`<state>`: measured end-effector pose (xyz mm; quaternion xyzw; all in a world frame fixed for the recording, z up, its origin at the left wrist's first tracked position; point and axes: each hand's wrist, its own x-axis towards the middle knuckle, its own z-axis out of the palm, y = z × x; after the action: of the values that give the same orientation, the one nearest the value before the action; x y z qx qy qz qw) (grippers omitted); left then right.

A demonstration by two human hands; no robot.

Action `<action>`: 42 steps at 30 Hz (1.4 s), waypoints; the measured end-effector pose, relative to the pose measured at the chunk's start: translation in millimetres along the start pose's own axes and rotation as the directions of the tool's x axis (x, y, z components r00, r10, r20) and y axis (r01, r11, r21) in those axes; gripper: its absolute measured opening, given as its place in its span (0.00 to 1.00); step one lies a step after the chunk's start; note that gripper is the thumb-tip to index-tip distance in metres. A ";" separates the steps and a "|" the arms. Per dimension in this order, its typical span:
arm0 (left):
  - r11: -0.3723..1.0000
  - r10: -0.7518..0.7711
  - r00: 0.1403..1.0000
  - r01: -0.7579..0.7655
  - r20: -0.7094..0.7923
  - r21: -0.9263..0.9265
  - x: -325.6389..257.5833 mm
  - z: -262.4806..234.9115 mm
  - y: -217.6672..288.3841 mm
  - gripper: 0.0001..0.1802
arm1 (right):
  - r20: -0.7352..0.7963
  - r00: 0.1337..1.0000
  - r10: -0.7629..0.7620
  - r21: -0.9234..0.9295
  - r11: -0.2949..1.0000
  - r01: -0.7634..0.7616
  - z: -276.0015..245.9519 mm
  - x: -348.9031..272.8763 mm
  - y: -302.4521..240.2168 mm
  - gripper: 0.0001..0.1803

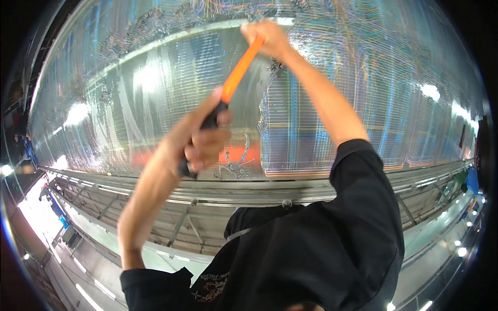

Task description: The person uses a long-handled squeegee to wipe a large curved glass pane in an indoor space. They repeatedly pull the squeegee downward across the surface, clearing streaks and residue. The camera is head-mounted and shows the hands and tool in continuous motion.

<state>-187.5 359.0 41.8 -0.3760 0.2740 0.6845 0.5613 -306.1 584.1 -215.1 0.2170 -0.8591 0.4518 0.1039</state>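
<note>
My left hand [205,140], slightly blurred, is wrapped round the black grip of a long-handled tool that looks like a scraper. Its orange shaft [239,72] slants up and to the right. At the far end my right hand [268,39] is closed on the shaft, arm stretched out; the tool's working end is hidden or too blurred to make out. Under both hands lies a wide, glossy sheet [337,98] marked with fine parallel coloured lines. A smooth greyish band without lines runs beneath the tool. Peeled scraps [236,163] lie near the sheet's front edge.
A metal rail [249,189] borders the near side of the sheet, against my body. Dark clumps of residue [150,23] spread along the far part. Bright lamp reflections [148,78] cover parts of the surface. Below the rail, a metal frame [181,225] shows.
</note>
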 end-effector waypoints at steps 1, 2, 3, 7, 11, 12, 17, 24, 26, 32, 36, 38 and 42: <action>1.000 -0.008 1.000 0.008 -0.009 -0.026 -13.5 -12.7 -27.3 0.26 | 0.144 0.989 0.041 -0.025 0.999 -0.038 11.5 -18.1 -20.0 0.27; 0.997 -0.018 1.000 0.019 0.010 -0.077 -28.2 -29.5 -52.7 0.26 | 0.014 0.997 -0.080 -0.006 0.997 0.080 29.3 -43.0 -44.3 0.26; 0.991 -0.040 0.999 0.043 0.031 -0.126 -43.6 -48.7 -77.8 0.26 | 0.083 0.997 0.001 0.049 0.999 -0.005 43.7 -70.4 -66.7 0.24; 0.986 -0.113 0.986 0.095 -0.125 -0.137 -120.3 -120.7 -212.6 0.27 | 0.048 0.999 0.014 0.153 0.988 -0.021 116.6 -185.0 -194.4 0.23; 0.972 -0.231 0.941 0.237 -0.248 -0.007 -166.8 -146.8 -322.2 0.30 | 0.047 0.997 0.053 0.103 0.993 -0.058 134.5 -308.9 -290.5 0.20; 0.963 -0.244 0.929 0.267 -0.276 0.046 -171.6 -149.0 -337.9 0.31 | 0.035 0.997 0.074 0.095 0.992 -0.077 136.3 -336.5 -302.5 0.19; 0.911 -0.238 0.921 0.322 -0.309 0.256 -163.3 -155.7 -372.4 0.32 | -0.049 0.992 0.120 0.051 0.992 -0.118 115.3 -384.6 -316.0 0.18; 0.929 -0.338 0.913 0.363 -0.230 0.076 -151.2 -118.3 -332.7 0.32 | -0.021 0.999 0.041 0.071 0.997 -0.039 93.3 -351.0 -282.6 0.19; 0.925 -0.359 0.904 0.378 -0.233 0.044 -148.6 -103.6 -306.9 0.32 | -0.081 0.996 0.034 0.087 0.996 -0.026 104.9 -339.5 -269.4 0.19; 0.871 -0.433 0.817 0.488 -0.381 0.055 -136.3 -45.0 -181.6 0.31 | -0.234 0.970 0.059 0.078 0.996 -0.042 110.3 -262.6 -223.2 0.19; 0.851 -0.474 0.763 0.525 -0.440 -0.008 -115.8 4.9 -106.0 0.31 | -0.293 0.951 0.103 0.134 0.989 -0.066 96.6 -198.5 -180.2 0.20; 0.846 -0.472 0.762 0.533 -0.443 0.015 -102.9 25.2 -68.8 0.31 | -0.297 0.951 0.085 0.088 0.994 -0.061 87.8 -169.9 -154.7 0.20; 0.844 -0.503 0.762 0.535 -0.408 -0.040 -79.9 47.8 -5.9 0.32 | -0.310 0.948 0.078 0.020 0.997 -0.076 66.8 -113.6 -98.3 0.20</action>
<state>-184.6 353.5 134.9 -0.5471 0.2956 0.3984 0.6742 -158.6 512.0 -223.9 0.1100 -0.8382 0.4873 0.2188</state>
